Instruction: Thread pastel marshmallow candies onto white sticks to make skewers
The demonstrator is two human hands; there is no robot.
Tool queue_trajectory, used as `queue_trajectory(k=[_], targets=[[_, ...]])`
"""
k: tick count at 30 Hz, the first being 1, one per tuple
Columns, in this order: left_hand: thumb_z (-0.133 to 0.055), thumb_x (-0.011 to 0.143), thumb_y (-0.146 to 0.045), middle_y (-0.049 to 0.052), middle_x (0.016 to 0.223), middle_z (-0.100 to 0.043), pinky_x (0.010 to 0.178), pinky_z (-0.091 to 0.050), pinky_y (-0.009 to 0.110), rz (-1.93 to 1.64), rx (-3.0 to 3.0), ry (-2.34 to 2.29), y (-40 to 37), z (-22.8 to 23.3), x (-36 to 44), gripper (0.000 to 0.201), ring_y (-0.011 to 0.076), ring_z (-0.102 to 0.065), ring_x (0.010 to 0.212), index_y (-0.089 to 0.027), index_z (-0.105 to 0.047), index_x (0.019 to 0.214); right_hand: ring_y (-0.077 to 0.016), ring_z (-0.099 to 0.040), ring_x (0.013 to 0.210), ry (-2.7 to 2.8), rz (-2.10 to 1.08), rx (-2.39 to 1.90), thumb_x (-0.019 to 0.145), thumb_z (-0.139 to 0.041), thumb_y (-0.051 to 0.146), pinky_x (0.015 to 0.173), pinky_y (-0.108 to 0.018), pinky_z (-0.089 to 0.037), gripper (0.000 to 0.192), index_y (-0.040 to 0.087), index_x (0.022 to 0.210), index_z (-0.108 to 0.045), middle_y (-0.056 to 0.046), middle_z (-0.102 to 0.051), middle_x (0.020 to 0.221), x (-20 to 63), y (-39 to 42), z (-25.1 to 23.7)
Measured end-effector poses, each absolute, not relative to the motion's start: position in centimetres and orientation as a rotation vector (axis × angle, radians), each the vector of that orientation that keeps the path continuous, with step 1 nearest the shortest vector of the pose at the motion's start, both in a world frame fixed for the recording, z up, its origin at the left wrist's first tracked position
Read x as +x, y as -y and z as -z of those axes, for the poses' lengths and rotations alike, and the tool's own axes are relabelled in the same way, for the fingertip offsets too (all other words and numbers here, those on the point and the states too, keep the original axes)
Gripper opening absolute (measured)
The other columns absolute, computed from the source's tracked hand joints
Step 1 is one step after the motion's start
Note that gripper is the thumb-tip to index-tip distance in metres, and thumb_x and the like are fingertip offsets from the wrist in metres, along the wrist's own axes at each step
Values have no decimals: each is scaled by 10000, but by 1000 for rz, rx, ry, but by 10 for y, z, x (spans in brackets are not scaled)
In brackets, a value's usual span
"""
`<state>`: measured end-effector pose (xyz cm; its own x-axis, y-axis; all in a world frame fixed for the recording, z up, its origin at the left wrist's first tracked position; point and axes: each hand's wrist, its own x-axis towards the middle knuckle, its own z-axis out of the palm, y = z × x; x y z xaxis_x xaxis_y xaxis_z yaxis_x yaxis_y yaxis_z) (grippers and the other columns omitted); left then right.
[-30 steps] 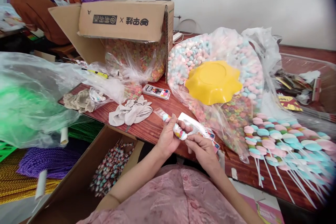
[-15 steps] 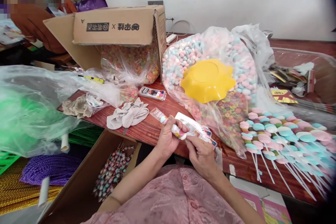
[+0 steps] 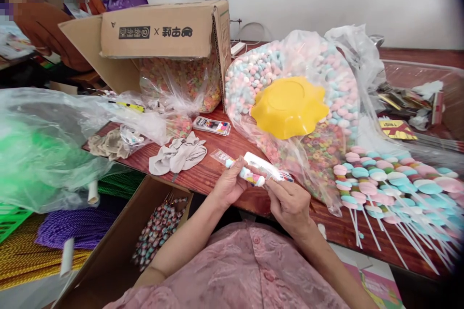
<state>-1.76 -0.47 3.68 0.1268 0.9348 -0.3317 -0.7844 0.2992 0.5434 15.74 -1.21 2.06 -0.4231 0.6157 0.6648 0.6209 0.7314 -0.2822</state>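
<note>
Left grip [image 3: 230, 187] clamped around wrapped candy [image 3: 250, 176], over table [image 3: 197, 181] near front edge; right grip [image 3: 274, 187] pinched on its right end. Carton [image 3: 152, 31], back left: bagged candy rings [image 3: 181, 82]. Clear bag [image 3: 306, 42], back edge: pastel candies [image 3: 250, 75], upturned yellow dish [image 3: 290, 106] atop.

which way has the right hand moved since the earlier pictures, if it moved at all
Yes: judged against the grey cloth, the right hand has shifted a little to the right, farther from that cloth.
</note>
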Motion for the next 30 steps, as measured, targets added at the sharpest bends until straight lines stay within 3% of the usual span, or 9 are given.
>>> queue_trajectory(k=[6, 9, 11, 14, 16, 18, 22, 30], targets=[[-776, 757, -395, 71, 729, -729, 641, -552, 293, -1249, 273, -715, 9, -34, -19, 303, 199, -700, 662, -133, -623, 752, -160, -615, 702, 2255, 96, -892, 875, -533, 99, 676, -291, -439, 274, 169, 1076, -705, -56, -694, 747, 162, 9, -19], [-785, 744, -403, 59, 675, -714, 674, -547, 294, -1305, 256, -677, 9, -40, -12, 319, 199, -701, 661, -134, -616, 719, -151, -574, 631, 2238, 42, -935, 888, -509, 107, 625, -280, -413, 217, 162, 930, -715, -48, -658, 684, 154, 10, -26], [-760, 764, -435, 51, 650, -700, 753, -552, 343, -1356, 201, -640, 9, -43, -6, 341, 223, -712, 717, -143, -598, 694, -141, -554, 594, 2200, -164, -982, 905, -486, 135, 599, -272, -404, 229, 178, 831, -699, -39, -646, 668, 144, 14, -31], [-739, 775, -454, 24, 637, -673, 822, -543, 418, -1395, 124, -602, 10, -45, -2, 338, 230, -705, 738, -160, -588, 704, -128, -540, 558, 2064, -767, -1049, 932, -476, 217, 563, -252, -406, 232, 200, 789, -658, 0, -627, 631, 131, 21, -35], [-754, 761, -413, -8, 591, -621, 842, -538, 431, -1391, 148, -593, 11, -46, -4, 316, 191, -668, 662, -165, -575, 680, -120, -508, 517, 1931, -1158, -1067, 941, -464, 280, 524, -241, -394, 269, 202, 728, -610, 27, -576, 567, 128, 23, -35], [-758, 751, -352, -37, 541, -553, 861, -535, 429, -1382, 190, -584, 10, -46, -9, 315, 138, -596, 570, -168, -537, 626, -119, -505, 538, 1836, -1343, -1076, 941, -461, 323, 536, -238, -401, 292, 200, 710, -591, 29, -570, 580, 133, 23, -34], [-744, 744, -265, -68, 528, -480, 895, -524, 420, -1449, 186, -549, 9, -48, -18, 335, 85, -493, 509, -180, -457, 595, -119, -517, 612, 1863, -1405, -1113, 930, -488, 335, 608, -242, -405, 270, 192, 747, -625, 21, -586, 643, 151, 25, -33], [-800, 673, -258, -94, 499, -418, 860, -517, 373, -1335, 296, -598, 18, -44, 10, 357, 91, -505, 502, -190, -451, 640, -97, -375, 485, 1661, -1359, -1135, 900, -506, 362, 480, -235, -324, 342, 204, 602, -453, 48, -428, 514, 134, 36, -26]])
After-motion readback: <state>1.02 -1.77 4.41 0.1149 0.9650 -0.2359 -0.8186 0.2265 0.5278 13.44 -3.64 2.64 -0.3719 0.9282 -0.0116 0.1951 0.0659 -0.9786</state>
